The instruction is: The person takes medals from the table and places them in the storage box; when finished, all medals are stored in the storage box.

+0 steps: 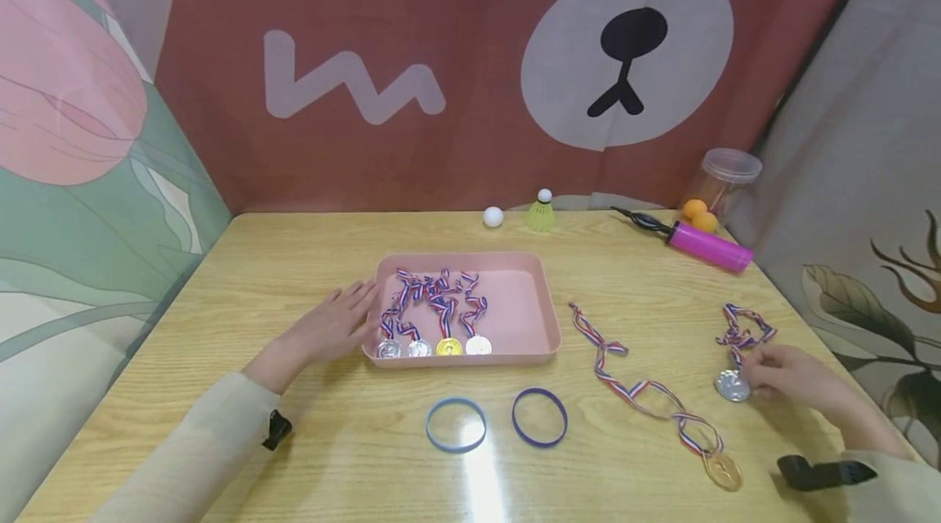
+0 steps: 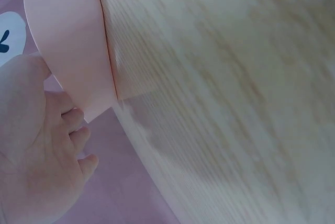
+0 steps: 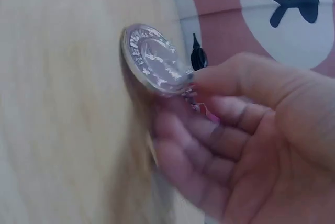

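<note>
At the right side of the table my right hand (image 1: 797,380) pinches a silver medal (image 1: 733,386) near its ribbon end. The right wrist view shows the medal's embossed face tilted up from the wood, with the thumb at its edge. Its red, white and blue ribbon (image 1: 750,335) lies bunched behind it. My left hand (image 1: 331,327) rests with extended fingers against the left side of a pink tray (image 1: 522,310). Inside the tray, several medals line the front wall: silver ones and a gold medal (image 1: 449,346), their ribbons crumpled behind them.
A gold medal (image 1: 724,471) with a stretched-out ribbon lies between tray and right hand. Blue (image 1: 457,448) and purple wristbands (image 1: 540,444) lie in front. Along the back stand a white ball (image 1: 493,217), a shuttlecock (image 1: 541,215), a pink pump (image 1: 710,247) and a clear jar (image 1: 730,167) near orange balls.
</note>
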{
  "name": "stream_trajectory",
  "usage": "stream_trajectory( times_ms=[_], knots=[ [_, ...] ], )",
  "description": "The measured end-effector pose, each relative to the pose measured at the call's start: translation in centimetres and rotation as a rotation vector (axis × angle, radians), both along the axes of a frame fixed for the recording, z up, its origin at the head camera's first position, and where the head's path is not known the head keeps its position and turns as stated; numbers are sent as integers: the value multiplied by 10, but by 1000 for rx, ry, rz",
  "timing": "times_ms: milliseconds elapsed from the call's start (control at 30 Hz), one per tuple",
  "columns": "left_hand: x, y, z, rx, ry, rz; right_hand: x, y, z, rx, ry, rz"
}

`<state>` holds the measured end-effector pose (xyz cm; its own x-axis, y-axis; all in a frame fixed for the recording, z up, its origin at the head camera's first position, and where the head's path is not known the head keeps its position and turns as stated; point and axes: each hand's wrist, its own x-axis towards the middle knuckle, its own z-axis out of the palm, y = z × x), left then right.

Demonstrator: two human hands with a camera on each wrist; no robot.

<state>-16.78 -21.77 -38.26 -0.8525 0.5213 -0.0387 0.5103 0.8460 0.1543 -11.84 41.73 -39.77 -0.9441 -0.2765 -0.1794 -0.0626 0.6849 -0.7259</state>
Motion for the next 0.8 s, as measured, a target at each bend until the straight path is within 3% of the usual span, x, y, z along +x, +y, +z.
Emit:
stream_trajectory(
  times_ms=[333, 600, 800],
  knots=[
    [1, 0, 2, 19, -5, 0, -17, -11, 30, -131, 84, -104],
    [0, 0, 1, 13, -2, -1, -35, -27, 66, -44, 171, -152],
    [0, 0, 1, 24, -12, 1, -45, -41, 95, -38, 178, -224]
  ],
)
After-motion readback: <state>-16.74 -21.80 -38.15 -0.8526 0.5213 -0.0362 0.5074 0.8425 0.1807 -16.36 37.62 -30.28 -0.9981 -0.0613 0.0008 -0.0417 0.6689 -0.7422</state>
